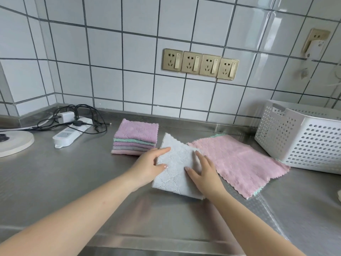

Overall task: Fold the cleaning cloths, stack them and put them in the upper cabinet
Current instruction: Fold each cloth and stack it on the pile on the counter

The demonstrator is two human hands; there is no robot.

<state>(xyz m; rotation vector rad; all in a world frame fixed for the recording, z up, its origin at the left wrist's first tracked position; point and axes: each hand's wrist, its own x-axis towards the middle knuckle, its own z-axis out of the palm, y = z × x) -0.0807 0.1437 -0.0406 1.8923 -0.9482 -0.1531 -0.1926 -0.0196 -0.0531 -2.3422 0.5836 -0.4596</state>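
On the steel surface (77, 182), the person holds a folded grey cloth (177, 169) between both hands. The left hand (151, 163) lies along the cloth's left edge with fingers nearly straight, the forefinger reaching over the top and the thumb pressing on the fabric. The right hand (204, 172) rests on the cloth's right side, fingers spread and flat, thumb laid across it. Neither hand visibly pinches the fabric; both seem to press or square it.

Taking the grey cloth as landmark: the stack of folded cloths (135, 139) sits just to its left and behind, close to the left hand's fingertips. An unfolded pink cloth (238, 161) lies just to its right, with a green cloth (219, 135) showing beneath it at the far edge. A white perforated basket (287, 137) stands further right, and a power strip with cables (70, 133) lies well to the left.

The risks seem modest. If the grey cloth is lifted by flat hands alone, the fold could spring open. Set down off-centre, it could tilt the stack, whose layers already look slightly uneven, and the pile may slump when carried to the cabinet, which is out of view. Dragging the cloth right could rumple the pink one.
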